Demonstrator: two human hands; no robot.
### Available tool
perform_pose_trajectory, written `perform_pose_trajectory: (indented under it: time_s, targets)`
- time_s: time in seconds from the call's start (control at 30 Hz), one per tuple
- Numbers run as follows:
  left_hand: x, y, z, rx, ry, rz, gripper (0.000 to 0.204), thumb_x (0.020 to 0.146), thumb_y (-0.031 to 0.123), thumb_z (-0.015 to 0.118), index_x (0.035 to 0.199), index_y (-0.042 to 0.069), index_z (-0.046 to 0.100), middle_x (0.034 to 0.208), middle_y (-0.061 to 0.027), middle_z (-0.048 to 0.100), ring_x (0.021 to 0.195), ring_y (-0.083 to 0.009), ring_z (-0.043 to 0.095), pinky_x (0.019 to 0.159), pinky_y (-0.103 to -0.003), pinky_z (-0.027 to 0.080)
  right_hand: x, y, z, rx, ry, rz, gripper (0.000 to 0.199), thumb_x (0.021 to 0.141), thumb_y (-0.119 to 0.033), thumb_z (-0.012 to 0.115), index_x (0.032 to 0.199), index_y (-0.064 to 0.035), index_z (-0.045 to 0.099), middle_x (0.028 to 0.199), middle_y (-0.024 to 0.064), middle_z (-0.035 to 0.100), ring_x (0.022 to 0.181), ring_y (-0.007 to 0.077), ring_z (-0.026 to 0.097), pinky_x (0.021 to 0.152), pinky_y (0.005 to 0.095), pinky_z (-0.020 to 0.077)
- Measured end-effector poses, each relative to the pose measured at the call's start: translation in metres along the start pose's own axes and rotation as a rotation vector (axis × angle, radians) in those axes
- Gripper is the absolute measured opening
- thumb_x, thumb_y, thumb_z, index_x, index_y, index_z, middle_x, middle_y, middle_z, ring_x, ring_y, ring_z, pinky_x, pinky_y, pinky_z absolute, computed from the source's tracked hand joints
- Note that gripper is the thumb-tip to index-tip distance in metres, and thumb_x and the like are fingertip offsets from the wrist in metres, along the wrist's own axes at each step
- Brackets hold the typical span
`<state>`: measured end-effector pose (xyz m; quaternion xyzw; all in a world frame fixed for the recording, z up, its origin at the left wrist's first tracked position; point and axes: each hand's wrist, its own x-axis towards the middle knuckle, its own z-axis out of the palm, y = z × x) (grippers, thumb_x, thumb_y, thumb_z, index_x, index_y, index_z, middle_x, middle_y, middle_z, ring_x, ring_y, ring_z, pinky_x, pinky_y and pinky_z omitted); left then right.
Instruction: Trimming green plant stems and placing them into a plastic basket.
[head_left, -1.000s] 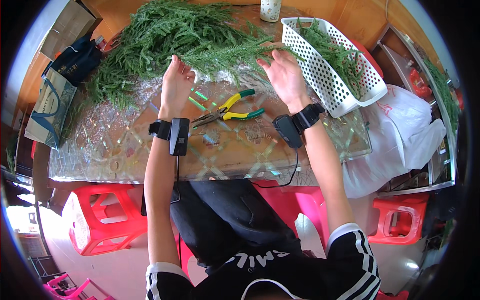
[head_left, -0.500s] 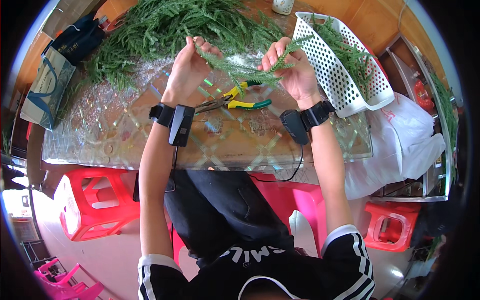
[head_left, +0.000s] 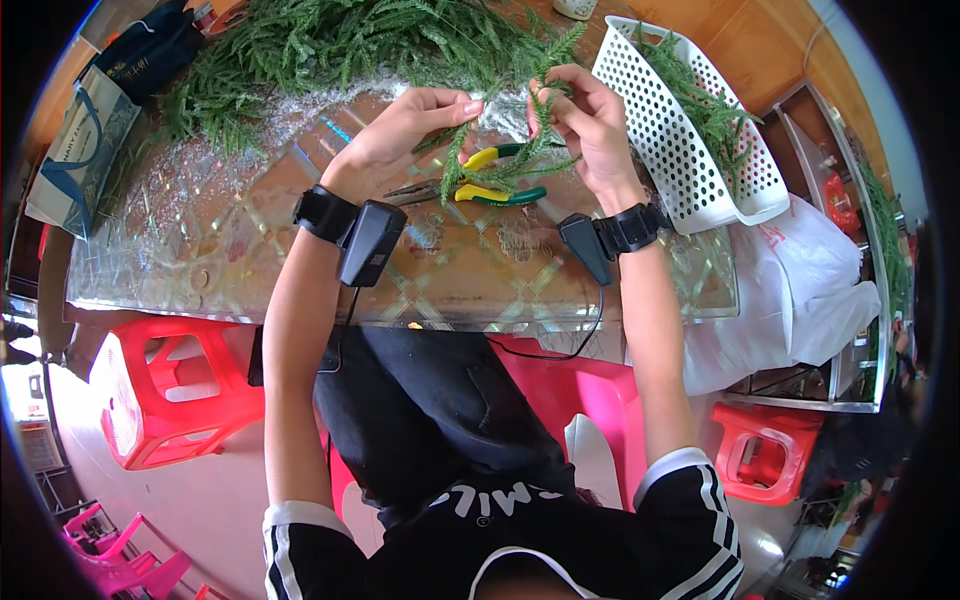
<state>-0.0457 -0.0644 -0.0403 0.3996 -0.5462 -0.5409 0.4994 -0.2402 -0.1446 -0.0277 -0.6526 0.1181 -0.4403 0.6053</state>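
Between my hands hangs a green artificial pine sprig (head_left: pixel 454 172) with several drooping needle-covered strands. My left hand (head_left: pixel 420 128) pinches it from the left, thumb and forefinger closed at the stem end. On the other side my right hand (head_left: pixel 592 118) has its fingers bent around the strands, some of which stick up past the knuckles. Just below the sprig, pliers (head_left: pixel 470 193) with yellow and green handles lie on the table, jaws to the left, partly covered by the greenery. Behind both hands spreads a big heap of similar green sprigs (head_left: pixel 340 50).
A white perforated basket (head_left: pixel 645 135) holding more sprigs stands on the right, beside a white plastic bag (head_left: pixel 800 300). Whitish flakes dust the patterned tabletop (head_left: pixel 270 240). A paper bag (head_left: pixel 80 150) and dark pouch (head_left: pixel 150 50) sit far left. Red stools (head_left: pixel 180 400) flank my seat.
My left hand has moved right and slightly down, turning palm inward, closer to my right hand. The sprig now droops lower over the pliers. The view has shifted slightly.
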Motion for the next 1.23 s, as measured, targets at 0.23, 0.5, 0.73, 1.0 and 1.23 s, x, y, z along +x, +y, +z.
perform_pose_trajectory:
  time_s: [0.23,0.5,0.73,1.0,1.23]
  targets:
    - [-0.003,0.003,0.002,0.042,-0.011,-0.097,0.023,0.086,0.025,0.054,0.077,0.004,0.054,0.063,0.0006,0.053,0.054,-0.0055,0.049,0.051,-0.018,0.036,-0.001,0.001,0.011,-0.258,-0.085,-0.086,0.015,0.079,-0.003,0.059,0.093,0.0002,0.057,0.081,0.0023,0.061,0.069,0.0045,0.055,0.054,0.0145,0.0391]
    - [-0.001,0.001,0.003,0.081,0.021,-0.096,0.018,0.085,0.020,0.054,0.080,0.003,0.056,0.065,0.0000,0.055,0.056,-0.0051,0.050,0.051,-0.018,0.036,-0.003,0.001,0.015,-0.368,-0.104,-0.043,0.012,0.079,0.000,0.058,0.091,0.0012,0.059,0.082,0.0028,0.062,0.069,0.0056,0.056,0.060,0.0168,0.0441]
    - [0.004,0.001,0.005,0.249,0.099,0.017,0.018,0.084,0.017,0.057,0.085,0.000,0.054,0.082,-0.0042,0.057,0.076,-0.0080,0.055,0.067,-0.020,0.041,-0.004,0.003,0.017,-0.379,0.037,-0.099,0.012,0.078,-0.002,0.060,0.090,0.0008,0.059,0.080,0.0034,0.062,0.069,0.0060,0.057,0.060,0.0173,0.0452]
    - [0.005,0.004,0.024,0.793,0.266,0.427,0.029,0.076,0.021,0.065,0.098,0.006,0.056,0.120,-0.0075,0.046,0.111,-0.0185,0.043,0.090,-0.033,0.037,-0.003,0.010,0.011,-0.447,0.330,-0.190,0.013,0.078,-0.005,0.062,0.090,0.0005,0.060,0.078,0.0027,0.062,0.067,0.0051,0.057,0.058,0.0174,0.0442]
    - [0.008,-0.006,0.023,1.149,0.254,0.625,0.040,0.070,0.033,0.069,0.103,0.012,0.059,0.132,-0.0095,0.034,0.120,-0.0248,0.034,0.097,-0.044,0.028,-0.007,0.003,0.021,-0.307,0.421,-0.257,0.015,0.078,-0.008,0.063,0.092,-0.0016,0.061,0.079,0.0027,0.063,0.066,0.0053,0.057,0.057,0.0155,0.0426]
